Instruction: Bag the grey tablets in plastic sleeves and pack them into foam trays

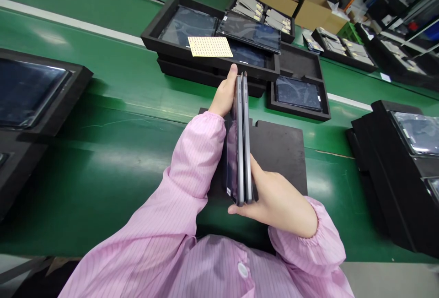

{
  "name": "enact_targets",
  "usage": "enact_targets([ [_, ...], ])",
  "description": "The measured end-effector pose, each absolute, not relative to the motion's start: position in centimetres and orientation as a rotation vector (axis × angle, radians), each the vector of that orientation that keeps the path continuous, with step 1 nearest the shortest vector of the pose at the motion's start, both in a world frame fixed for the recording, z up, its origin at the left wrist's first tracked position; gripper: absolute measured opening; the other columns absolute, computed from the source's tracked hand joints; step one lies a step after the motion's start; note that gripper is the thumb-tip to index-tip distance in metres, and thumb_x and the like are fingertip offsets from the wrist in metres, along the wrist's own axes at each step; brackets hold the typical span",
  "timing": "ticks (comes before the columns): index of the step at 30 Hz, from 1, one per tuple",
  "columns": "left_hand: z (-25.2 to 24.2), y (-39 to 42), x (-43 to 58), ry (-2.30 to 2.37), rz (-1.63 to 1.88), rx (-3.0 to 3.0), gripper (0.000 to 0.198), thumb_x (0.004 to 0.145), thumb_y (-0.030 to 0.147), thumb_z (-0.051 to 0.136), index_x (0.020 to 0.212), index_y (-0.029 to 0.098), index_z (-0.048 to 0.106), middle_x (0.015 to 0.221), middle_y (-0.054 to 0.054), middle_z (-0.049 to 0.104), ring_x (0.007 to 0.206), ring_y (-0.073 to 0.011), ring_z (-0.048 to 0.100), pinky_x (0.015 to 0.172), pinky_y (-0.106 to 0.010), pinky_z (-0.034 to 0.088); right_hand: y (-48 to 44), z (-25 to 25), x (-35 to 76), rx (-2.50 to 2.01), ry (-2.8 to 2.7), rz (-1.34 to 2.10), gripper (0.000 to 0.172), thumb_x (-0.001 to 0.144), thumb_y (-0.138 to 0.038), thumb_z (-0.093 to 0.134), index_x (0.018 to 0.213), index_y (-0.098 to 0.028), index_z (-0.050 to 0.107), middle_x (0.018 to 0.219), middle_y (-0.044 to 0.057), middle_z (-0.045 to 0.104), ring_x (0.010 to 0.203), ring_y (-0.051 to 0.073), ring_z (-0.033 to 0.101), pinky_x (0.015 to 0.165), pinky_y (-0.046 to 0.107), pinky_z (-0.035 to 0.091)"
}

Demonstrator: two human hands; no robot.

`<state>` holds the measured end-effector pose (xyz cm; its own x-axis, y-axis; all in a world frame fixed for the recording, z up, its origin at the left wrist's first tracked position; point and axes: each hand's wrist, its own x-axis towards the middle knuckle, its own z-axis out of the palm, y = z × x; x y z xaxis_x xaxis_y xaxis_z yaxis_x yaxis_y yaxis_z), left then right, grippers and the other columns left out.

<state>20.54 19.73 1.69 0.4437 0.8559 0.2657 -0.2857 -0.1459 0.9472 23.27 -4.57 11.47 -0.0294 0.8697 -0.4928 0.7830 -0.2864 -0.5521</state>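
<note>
Two thin grey tablets (pixel 240 142) stand on edge, face against back, between my hands above a black foam pad (pixel 281 151). At their far end my left hand (pixel 224 93) is closed on them, thumb pointing up. My right hand (pixel 274 195) grips the near end, with its thumb under the lower corner and fingers along the right side. The left tablet's dark screen faces left and carries a small white label near its bottom. Some fingers of both hands are hidden behind the tablets.
Beyond my hands, a stacked black foam tray (pixel 212 64) holds tablets and a yellow dotted sticker sheet (pixel 210 46). Another foam tray (pixel 324 116) with a tablet sits to its right. Foam trays flank me at left (pixel 77 76) and right (pixel 373 151) on the green bench (pixel 120 188).
</note>
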Motion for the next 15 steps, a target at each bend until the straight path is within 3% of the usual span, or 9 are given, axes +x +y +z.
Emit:
enact_targets([
  [4, 1.4, 19.9, 20.6, 0.555, 1.075, 1.363, 0.062, 0.092, 0.076, 0.044, 0.061, 0.023, 0.052, 0.053, 0.0, 0.051, 0.054, -0.0163, 0.057, 0.052, -0.03, 0.044, -4.8, 11.7, 23.7, -2.01, -1.8, 1.218, 0.117, 0.075, -0.036, 0.089, 0.162, -0.012, 0.015, 0.085, 0.0, 0.072, 0.072, 0.023, 0.068, 0.064, 0.033, 0.051],
  [8, 1.3, 20.1, 20.6, 0.571, 1.093, 1.376, 0.063, 0.091, 0.077, 0.043, 0.061, 0.023, 0.053, 0.053, 0.0, 0.05, 0.054, -0.0163, 0.057, 0.052, -0.03, 0.044, -5.2, 11.4, 24.5, -1.826, -1.804, 1.31, 0.109, 0.087, -0.05, 0.077, 0.163, -0.009, 0.01, 0.078, -0.002, 0.065, 0.06, 0.017, 0.057, 0.057, 0.03, 0.046],
  [15, 1.4, 20.0, 20.6, 0.609, 1.098, 1.388, 0.067, 0.09, 0.08, 0.039, 0.058, 0.023, 0.052, 0.05, 0.0, 0.05, 0.053, -0.0165, 0.058, 0.051, -0.03, 0.047, -5.3, 10.9, 25.3, -1.65, -1.784, 1.446, 0.097, 0.099, -0.054, 0.051, 0.163, -0.004, -0.002, 0.087, 0.004, 0.063, 0.065, 0.019, 0.056, 0.063, 0.035, 0.051],
])
